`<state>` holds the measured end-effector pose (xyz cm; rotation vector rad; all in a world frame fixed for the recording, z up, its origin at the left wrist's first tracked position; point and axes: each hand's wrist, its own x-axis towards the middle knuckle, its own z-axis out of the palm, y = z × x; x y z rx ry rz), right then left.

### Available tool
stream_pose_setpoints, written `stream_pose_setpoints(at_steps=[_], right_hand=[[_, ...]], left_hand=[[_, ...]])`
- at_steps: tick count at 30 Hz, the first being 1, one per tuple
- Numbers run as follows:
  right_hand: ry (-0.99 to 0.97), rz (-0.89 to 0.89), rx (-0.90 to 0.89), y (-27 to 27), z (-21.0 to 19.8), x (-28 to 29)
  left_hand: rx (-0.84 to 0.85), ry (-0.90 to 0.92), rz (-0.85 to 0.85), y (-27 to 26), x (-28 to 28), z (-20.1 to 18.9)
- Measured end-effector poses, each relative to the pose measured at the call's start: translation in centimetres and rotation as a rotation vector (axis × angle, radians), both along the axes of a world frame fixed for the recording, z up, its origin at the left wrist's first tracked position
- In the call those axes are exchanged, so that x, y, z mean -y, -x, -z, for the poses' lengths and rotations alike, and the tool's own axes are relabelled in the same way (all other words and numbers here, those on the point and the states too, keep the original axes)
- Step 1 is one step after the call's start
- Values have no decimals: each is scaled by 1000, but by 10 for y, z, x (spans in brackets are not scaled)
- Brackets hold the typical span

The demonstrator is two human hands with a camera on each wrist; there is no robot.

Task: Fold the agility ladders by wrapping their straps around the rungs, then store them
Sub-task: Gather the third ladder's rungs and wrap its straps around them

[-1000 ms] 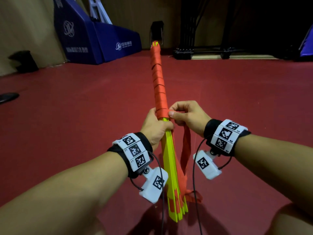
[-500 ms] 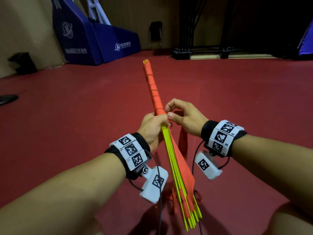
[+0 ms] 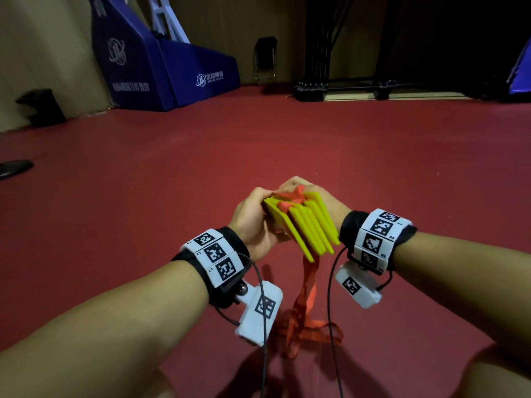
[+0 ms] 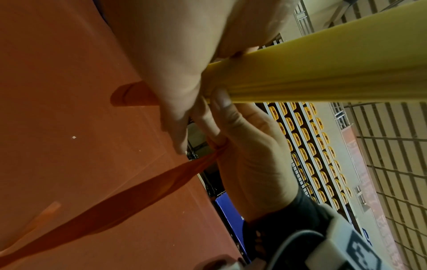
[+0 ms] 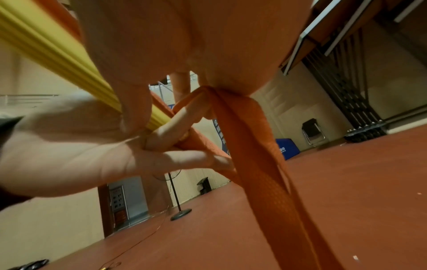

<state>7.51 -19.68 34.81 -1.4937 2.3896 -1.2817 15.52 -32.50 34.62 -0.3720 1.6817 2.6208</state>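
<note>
Rungs (image 3: 304,228) of the yellow agility ladder sit bunched between both hands at the centre of the head view, their near ends fanned toward the camera and pointing down at the red floor (image 3: 287,145). Left hand (image 3: 253,222) curls round the left side of the bundle, fingers and thumb clamped on the yellow bars. Right hand (image 3: 319,202) grips the far right side; in the right wrist view its fingers (image 5: 175,120) hook through the orange strap (image 5: 258,155), which loops over them and runs down toward the floor. Exactly which fingers pinch the strap is hard to tell, since the two hands overlap there. Loose strap hangs below the rungs and piles on the floor between the forearms. Open floor spreads wide ahead and to both sides. At its far edge stand a blue padded base (image 3: 161,67) on the left, a folding chair (image 3: 265,60) against the wall, and a dark rack (image 3: 339,87) further right.
</note>
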Motion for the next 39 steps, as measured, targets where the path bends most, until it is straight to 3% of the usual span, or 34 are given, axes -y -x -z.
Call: stream_pose_setpoints(at_steps=[5, 14, 24, 27, 31, 34, 39], right_hand=[[-34, -37, -56, -2, -1, -1], [-28, 109, -8, 14, 7, 5], [-51, 107, 39, 23, 4, -5], [-21, 81, 68, 22, 3, -4], [112, 25, 248, 22, -1, -3], [76, 8, 246, 25, -1, -6], [17, -45, 323, 24, -4, -8]], left_hand=[[9, 94, -41, 3, -1, 1], [61, 226, 35, 7, 0, 14], [-125, 1077, -137, 12, 24, 21], [-142, 992, -154, 12, 22, 23], [-120, 901, -191, 13, 20, 27], [-155, 893, -210, 12, 18, 25], [-212, 1085, -230, 8, 15, 15]])
